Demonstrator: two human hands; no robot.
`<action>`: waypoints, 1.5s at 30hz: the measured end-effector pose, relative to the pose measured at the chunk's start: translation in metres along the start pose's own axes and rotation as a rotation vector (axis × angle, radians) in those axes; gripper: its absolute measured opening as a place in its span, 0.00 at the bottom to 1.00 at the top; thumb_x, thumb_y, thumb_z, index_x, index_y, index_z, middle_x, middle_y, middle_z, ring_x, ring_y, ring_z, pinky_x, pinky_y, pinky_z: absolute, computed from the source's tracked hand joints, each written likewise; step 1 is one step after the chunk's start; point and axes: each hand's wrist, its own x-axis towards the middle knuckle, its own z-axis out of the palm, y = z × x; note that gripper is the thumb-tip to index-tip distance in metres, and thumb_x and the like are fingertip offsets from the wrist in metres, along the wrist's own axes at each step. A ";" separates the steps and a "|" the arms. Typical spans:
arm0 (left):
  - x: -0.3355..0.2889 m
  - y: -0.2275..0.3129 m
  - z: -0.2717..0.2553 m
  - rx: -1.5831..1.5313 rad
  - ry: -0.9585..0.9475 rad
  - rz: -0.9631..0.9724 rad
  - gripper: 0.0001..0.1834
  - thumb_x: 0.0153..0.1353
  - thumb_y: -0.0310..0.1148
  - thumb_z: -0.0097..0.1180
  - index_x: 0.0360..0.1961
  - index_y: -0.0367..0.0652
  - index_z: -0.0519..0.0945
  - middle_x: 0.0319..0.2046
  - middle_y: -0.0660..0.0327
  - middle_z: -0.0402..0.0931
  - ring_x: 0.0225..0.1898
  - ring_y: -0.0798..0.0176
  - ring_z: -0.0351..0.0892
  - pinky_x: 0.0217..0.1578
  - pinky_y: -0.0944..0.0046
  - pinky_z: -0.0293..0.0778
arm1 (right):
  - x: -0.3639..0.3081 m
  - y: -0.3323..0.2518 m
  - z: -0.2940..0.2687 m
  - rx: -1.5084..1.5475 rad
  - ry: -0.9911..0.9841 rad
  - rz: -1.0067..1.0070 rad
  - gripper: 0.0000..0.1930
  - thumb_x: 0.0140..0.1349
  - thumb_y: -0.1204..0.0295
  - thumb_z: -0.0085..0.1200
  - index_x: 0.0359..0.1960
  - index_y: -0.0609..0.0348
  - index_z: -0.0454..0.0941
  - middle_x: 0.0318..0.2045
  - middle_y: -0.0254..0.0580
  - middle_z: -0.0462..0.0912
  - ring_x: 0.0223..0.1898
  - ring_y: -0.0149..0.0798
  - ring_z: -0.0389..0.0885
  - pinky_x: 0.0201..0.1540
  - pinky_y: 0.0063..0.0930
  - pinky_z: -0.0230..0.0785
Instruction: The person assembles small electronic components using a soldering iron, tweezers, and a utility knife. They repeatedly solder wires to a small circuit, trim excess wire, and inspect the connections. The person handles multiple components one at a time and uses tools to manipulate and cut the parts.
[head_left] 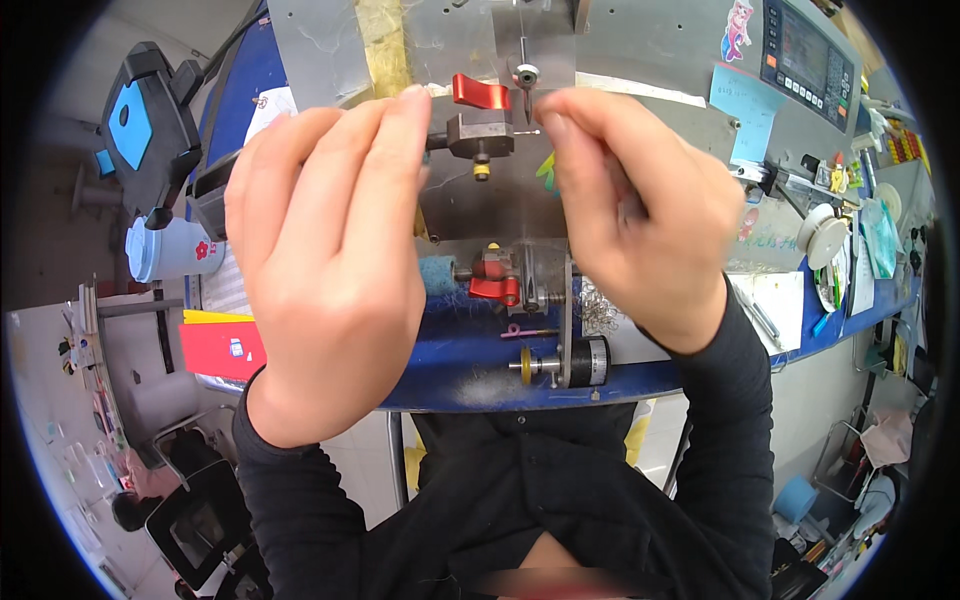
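My left hand (330, 260) lies over a dark horizontal shaft, its fingers stretched out and side by side; its thumb is mostly hidden. Just right of those fingertips is a dark metal clamp block (481, 133) with a red lever (481, 92) on top. A thin pin (528, 132) sticks out from the block's right side. Beside that pin, my right hand (645, 205) is closed in a pinch, slightly blurred; whatever its fingertips hold is too fine to make out. A pointed metal nozzle (526, 85) hangs between my hands, above the pin.
Nearer me is a second red-levered clamp (495, 278), with a small motor (585, 362) below it. Loose wire pieces (600, 312) lie beside it. At left are a lidded cup (165, 248) and a black phone holder (145, 125); a control panel (808, 65) stands at upper right.
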 end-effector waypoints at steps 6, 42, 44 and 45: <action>0.003 0.009 -0.001 -0.353 0.151 -0.030 0.12 0.53 0.18 0.69 0.39 0.34 0.84 0.33 0.55 0.82 0.31 0.61 0.80 0.34 0.64 0.75 | 0.000 -0.004 -0.005 -0.001 -0.139 0.114 0.06 0.60 0.82 0.62 0.38 0.64 0.84 0.23 0.37 0.83 0.17 0.26 0.74 0.20 0.19 0.63; -0.014 0.029 -0.022 -0.178 -0.187 -0.296 0.14 0.63 0.18 0.60 0.48 0.42 0.85 0.34 0.59 0.83 0.32 0.69 0.81 0.31 0.71 0.74 | -0.127 0.003 -0.095 -0.251 -0.036 0.625 0.05 0.60 0.81 0.63 0.37 0.63 0.84 0.27 0.44 0.84 0.22 0.33 0.78 0.26 0.22 0.70; -0.021 0.033 -0.027 -0.253 0.025 -0.502 0.14 0.64 0.18 0.60 0.50 0.36 0.84 0.37 0.59 0.83 0.35 0.73 0.80 0.34 0.76 0.73 | -0.141 0.008 -0.104 -0.250 -0.101 0.688 0.05 0.60 0.81 0.61 0.38 0.63 0.83 0.29 0.43 0.84 0.24 0.35 0.80 0.29 0.24 0.71; -0.024 0.035 -0.024 -0.333 0.165 -0.556 0.15 0.63 0.17 0.60 0.51 0.35 0.83 0.36 0.59 0.83 0.35 0.73 0.79 0.35 0.76 0.73 | -0.148 0.011 -0.108 -0.261 -0.151 0.702 0.06 0.60 0.81 0.61 0.39 0.64 0.82 0.30 0.44 0.84 0.25 0.36 0.81 0.29 0.25 0.72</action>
